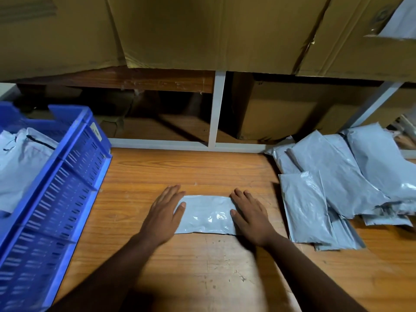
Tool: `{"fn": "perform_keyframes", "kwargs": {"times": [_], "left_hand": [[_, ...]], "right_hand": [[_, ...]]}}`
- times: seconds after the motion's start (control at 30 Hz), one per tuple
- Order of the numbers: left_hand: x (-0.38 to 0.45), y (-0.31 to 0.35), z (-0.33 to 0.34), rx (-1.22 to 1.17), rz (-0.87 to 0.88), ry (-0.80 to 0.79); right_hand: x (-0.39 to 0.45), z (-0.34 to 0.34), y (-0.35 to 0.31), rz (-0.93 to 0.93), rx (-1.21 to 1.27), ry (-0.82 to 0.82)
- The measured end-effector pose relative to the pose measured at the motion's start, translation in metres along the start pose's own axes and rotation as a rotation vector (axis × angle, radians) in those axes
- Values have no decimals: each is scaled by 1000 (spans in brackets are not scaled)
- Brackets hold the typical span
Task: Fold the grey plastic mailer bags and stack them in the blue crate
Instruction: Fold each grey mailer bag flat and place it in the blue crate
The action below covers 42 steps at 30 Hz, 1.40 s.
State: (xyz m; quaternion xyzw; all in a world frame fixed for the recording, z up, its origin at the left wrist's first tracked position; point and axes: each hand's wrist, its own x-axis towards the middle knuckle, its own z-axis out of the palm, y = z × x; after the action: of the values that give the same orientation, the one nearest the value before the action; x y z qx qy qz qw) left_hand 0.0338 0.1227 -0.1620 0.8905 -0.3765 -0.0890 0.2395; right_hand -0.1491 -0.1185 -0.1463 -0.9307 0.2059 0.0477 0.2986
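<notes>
A folded grey mailer bag [208, 213] lies flat on the wooden table in front of me. My left hand [164, 212] presses on its left end with straight fingers, the thumb lying on the bag. My right hand [251, 216] presses flat on its right end. A blue slotted crate [67, 167] stands at the left, with grey bags [20, 163] inside it. A loose heap of unfolded grey mailer bags [337, 185] spreads over the table at the right.
The wooden table [202, 266] runs to a white shelf frame [216, 109] at the back. Brown cardboard boxes [202, 30] hang over the shelf above, and another box [281, 109] sits in the shelf's right bay.
</notes>
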Motion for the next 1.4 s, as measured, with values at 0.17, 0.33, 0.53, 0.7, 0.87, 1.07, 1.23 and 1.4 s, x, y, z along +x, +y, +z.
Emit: {"fn": "perform_keyframes", "kwargs": {"times": [0.17,0.33,0.53,0.7,0.87,1.07,1.23,1.4], "left_hand": [[17,-8,-37,-23,-91,-184],[22,9,-87,-309,-146,-346],[-21,14,-94,-170,242,104],[-58,-17,-39,-112,204,-67],[-65,-14,-31,-117,169,-13],[-12,25,-7,-17,100,16],[-5,26,17,212,116,55],[-6,30,28,327,110,157]], "right_hand": [[12,-32,-6,-51,-117,-28],[19,-53,-36,-73,20,-143],[-7,-53,-44,-364,-22,331],[-29,2,-16,-375,-75,171],[-36,-5,-28,-328,-64,263],[24,13,-75,-269,-228,148],[35,50,-76,-234,-302,152],[38,55,-81,-183,-357,169]]}}
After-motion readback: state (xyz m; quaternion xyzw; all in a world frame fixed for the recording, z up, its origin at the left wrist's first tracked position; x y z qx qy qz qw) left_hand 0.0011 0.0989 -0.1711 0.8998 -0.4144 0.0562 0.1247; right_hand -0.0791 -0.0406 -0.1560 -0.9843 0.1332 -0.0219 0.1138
